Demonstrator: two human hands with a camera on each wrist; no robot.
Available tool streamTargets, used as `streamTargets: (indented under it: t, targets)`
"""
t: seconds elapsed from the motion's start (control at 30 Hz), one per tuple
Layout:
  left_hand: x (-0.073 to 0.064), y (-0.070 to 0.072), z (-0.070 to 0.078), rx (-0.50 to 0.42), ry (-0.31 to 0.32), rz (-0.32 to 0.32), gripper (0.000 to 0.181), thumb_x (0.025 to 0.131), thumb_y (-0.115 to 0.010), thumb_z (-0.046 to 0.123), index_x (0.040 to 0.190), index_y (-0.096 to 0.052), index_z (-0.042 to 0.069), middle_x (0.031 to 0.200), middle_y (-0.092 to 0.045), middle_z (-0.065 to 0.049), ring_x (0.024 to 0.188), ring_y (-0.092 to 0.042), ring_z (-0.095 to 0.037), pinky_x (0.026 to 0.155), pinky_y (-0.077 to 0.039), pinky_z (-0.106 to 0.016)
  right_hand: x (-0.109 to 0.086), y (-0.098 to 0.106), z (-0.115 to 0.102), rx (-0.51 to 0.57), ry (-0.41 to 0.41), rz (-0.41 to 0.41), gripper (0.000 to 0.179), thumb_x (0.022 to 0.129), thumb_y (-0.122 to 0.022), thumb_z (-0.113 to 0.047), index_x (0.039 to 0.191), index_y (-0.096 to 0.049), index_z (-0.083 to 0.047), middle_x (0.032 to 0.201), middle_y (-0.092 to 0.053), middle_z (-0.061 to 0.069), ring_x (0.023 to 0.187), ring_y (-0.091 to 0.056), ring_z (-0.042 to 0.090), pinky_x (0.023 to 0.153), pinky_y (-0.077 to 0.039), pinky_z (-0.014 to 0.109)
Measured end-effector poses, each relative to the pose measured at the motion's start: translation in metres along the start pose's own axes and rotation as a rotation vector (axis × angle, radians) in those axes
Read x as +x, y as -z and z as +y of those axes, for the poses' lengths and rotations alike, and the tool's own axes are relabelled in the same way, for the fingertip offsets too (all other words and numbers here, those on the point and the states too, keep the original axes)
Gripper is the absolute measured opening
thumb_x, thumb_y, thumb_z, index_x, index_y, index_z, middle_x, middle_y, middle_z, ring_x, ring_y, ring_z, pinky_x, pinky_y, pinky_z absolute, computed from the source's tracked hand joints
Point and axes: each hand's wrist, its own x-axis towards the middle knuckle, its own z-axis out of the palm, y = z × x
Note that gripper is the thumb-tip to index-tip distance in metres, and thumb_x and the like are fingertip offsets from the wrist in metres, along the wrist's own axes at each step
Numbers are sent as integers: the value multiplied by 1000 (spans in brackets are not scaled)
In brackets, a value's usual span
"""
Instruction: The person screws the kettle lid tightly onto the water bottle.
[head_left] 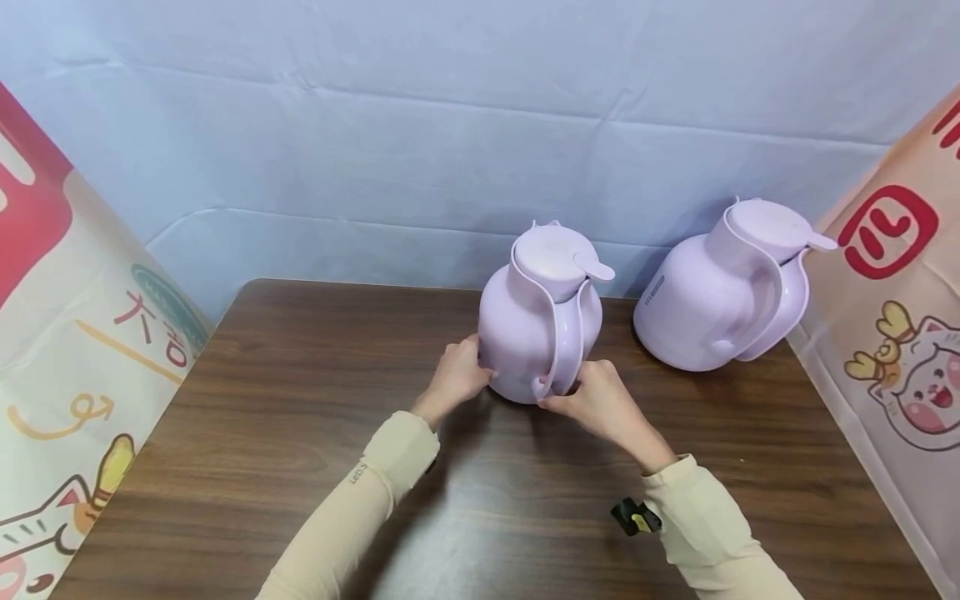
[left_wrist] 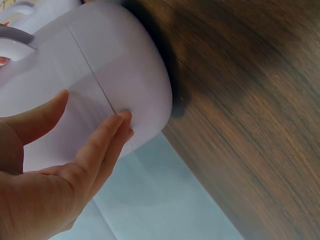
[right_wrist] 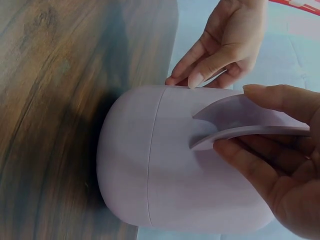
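A pale lilac thermal jug stands upright near the table's far edge, its lid tab and handle turned toward the near right. My left hand touches the jug's left side low down. In the left wrist view that hand's fingers lie nearly straight along the body, with the thumb spread apart. Around the lower end of the handle, my right hand pinches with thumb and fingers, as the right wrist view shows with its thumb above and fingertips below.
A second lilac thermal jug stands to the right at the back of the wooden table. Pale blue cloth hangs behind the table. Printed banners flank both sides. A black item with a yellow mark shows beside the right cuff.
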Motion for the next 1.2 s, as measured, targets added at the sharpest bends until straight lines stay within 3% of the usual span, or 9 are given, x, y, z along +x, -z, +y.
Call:
streamTargets:
  t: [0.3, 0.5, 0.83, 0.97, 1.07, 1.2]
  targets:
    - [8, -11, 11, 19, -5, -23, 48, 80, -68, 13, 120, -50, -7, 113, -58, -22, 104, -56, -32, 86, -45, -40, -3, 10, 10, -10, -90, -9, 21, 63, -80, -12, 76, -66, -3, 70, -65, 7, 65, -58, 19, 60, -46, 35]
    - [13, -19, 17, 20, -53, -35, 53, 83, -66, 18, 125, -46, -8, 117, -57, -21, 108, -54, -31, 90, -42, -37, -4, 17, 17, -10, -114, 14, 18, 62, -80, -11, 74, -67, -7, 69, -65, 7, 66, -59, 22, 61, -46, 36]
    - [20, -29, 27, -20, -77, -116, 55, 87, -61, 20, 131, -41, -6, 102, -62, -16, 91, -57, -21, 79, -45, -32, -7, 29, 33, -31, -178, 40, 19, 62, -79, -11, 79, -70, -7, 77, -66, 9, 73, -60, 25, 64, -45, 37]
    - [23, -33, 30, -23, -89, -173, 58, 90, -57, 20, 137, -33, -6, 117, -58, -17, 101, -56, -19, 83, -44, -29, -6, 32, 38, -30, -198, 51, 20, 62, -78, -11, 81, -71, -6, 78, -67, 11, 74, -61, 27, 66, -45, 38]
    - [23, -35, 29, -25, -103, -205, 58, 91, -55, 19, 138, -30, -6, 133, -45, -17, 116, -48, -18, 92, -40, -29, -6, 35, 41, -35, -215, 60, 19, 62, -79, -10, 79, -71, -5, 75, -67, 11, 72, -60, 27, 66, -45, 39]
    - [22, -36, 26, -23, -134, -215, 56, 91, -55, 17, 137, -33, -4, 130, -48, -17, 116, -48, -20, 93, -39, -31, -6, 38, 44, -37, -229, 67, 20, 63, -79, -12, 80, -72, -5, 75, -67, 10, 74, -61, 29, 67, -45, 39]
